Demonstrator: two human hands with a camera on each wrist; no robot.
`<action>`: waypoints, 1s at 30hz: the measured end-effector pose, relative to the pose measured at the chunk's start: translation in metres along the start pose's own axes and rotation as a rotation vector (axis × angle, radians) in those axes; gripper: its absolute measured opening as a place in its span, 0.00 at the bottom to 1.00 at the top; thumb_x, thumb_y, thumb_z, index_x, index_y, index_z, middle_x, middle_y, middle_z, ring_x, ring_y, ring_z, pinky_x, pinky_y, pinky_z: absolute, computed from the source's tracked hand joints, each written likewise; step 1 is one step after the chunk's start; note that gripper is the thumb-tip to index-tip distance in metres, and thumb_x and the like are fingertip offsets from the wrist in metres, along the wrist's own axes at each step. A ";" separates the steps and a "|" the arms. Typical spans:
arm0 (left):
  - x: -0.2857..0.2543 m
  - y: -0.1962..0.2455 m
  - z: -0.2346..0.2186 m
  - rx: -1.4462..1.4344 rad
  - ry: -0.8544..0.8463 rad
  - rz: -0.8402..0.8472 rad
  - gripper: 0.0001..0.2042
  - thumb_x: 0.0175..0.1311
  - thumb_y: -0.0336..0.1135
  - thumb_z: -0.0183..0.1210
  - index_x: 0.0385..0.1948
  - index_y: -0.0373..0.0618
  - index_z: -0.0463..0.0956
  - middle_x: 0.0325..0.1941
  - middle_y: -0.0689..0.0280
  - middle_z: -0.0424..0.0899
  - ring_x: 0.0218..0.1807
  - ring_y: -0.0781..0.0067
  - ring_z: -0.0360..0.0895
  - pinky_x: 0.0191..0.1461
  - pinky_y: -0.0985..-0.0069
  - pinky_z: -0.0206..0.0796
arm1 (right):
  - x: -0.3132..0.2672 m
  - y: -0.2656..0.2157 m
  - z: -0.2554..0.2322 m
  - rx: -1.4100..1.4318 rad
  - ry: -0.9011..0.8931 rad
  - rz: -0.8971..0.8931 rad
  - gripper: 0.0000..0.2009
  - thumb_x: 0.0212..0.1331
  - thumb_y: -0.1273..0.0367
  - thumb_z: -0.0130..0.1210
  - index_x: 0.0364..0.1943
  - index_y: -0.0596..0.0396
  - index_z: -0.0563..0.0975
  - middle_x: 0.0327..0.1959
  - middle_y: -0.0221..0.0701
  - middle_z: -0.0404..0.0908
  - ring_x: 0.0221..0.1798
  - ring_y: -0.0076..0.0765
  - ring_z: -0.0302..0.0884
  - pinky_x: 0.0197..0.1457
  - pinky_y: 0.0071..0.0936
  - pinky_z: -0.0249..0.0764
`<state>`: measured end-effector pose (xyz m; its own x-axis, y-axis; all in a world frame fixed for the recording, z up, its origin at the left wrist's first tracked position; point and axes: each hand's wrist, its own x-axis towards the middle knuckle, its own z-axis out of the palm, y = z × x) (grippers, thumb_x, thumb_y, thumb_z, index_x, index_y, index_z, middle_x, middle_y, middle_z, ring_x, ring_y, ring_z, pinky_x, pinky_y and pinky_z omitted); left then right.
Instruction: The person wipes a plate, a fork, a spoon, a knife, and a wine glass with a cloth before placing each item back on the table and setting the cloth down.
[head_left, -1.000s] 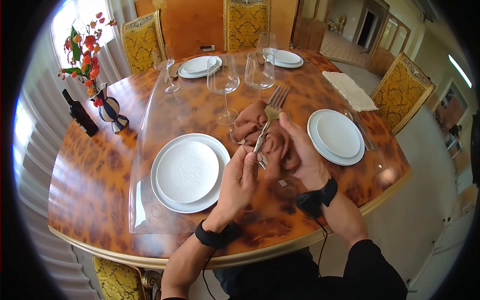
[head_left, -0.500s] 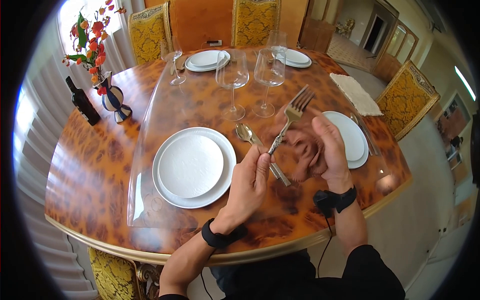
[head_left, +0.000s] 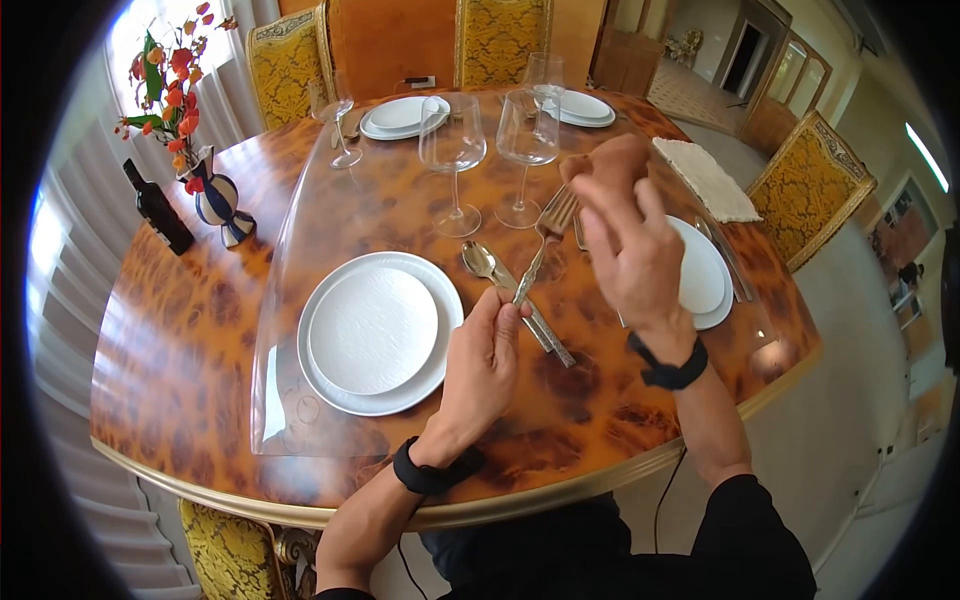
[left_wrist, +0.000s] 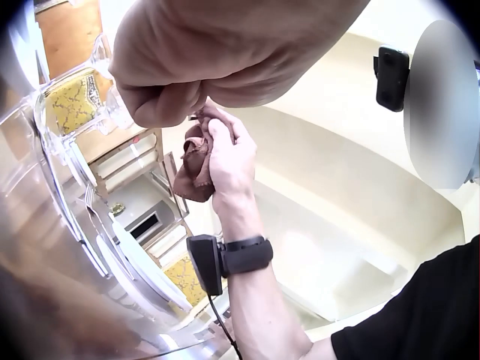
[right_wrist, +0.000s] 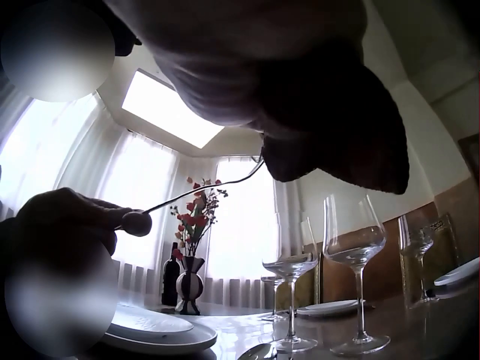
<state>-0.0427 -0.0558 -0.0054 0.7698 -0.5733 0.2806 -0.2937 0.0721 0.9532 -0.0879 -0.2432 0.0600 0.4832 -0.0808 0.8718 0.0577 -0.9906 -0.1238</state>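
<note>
My left hand point(head_left: 482, 355) pinches the handle of a silver fork point(head_left: 545, 238), its tines pointing up and away. Bunched brown cloth point(head_left: 618, 163) is gripped in my right hand point(head_left: 645, 265), just beyond the fork's tines. In the right wrist view, the dark cloth point(right_wrist: 337, 135) overlaps the tine end of the fork point(right_wrist: 202, 193). The left wrist view shows the cloth point(left_wrist: 196, 163) hanging from the fingers. Below the fork, a spoon point(head_left: 478, 259) and a knife point(head_left: 548, 340) lie on the table, right of a stack of two white plates point(head_left: 375, 335).
Two wine glasses point(head_left: 453, 150) stand beyond the cutlery, with more glasses and plates farther back. A second plate stack point(head_left: 708, 275) sits behind my right hand. Back left are a dark bottle point(head_left: 158, 212) and a flower vase point(head_left: 222, 205). A pale placemat point(head_left: 705, 180) lies at the right edge.
My right hand has moved the cloth up and away from the fork's handle towards and past its tines. The left hand keeps its hold on the fork, shifting slightly.
</note>
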 end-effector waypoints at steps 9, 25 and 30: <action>0.001 0.006 -0.005 -0.270 -0.113 -0.086 0.12 0.82 0.37 0.42 0.40 0.41 0.71 0.21 0.79 0.60 0.24 0.90 0.54 0.27 0.84 0.47 | -0.013 0.015 0.005 1.815 -0.277 1.073 0.21 0.76 0.55 0.43 0.58 0.58 0.74 0.45 0.32 0.84 0.42 0.29 0.83 0.45 0.25 0.81; 0.000 -0.001 0.000 -0.039 -0.048 0.000 0.11 0.80 0.34 0.45 0.38 0.39 0.72 0.19 0.69 0.63 0.23 0.82 0.58 0.26 0.77 0.52 | -0.021 0.031 0.000 1.873 0.087 0.927 0.10 0.72 0.63 0.55 0.45 0.53 0.79 0.41 0.29 0.83 0.44 0.33 0.82 0.50 0.27 0.77; 0.003 -0.002 -0.003 -0.005 -0.015 0.010 0.11 0.80 0.34 0.44 0.39 0.38 0.72 0.20 0.63 0.69 0.22 0.75 0.63 0.28 0.73 0.57 | -0.009 -0.002 -0.013 0.942 0.152 0.517 0.20 0.68 0.72 0.54 0.63 0.55 0.71 0.43 0.29 0.81 0.44 0.28 0.81 0.45 0.27 0.78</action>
<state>-0.0380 -0.0553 -0.0064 0.7581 -0.5851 0.2880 -0.2982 0.0817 0.9510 -0.1042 -0.2424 0.0584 0.5322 -0.5413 0.6510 0.5569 -0.3553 -0.7507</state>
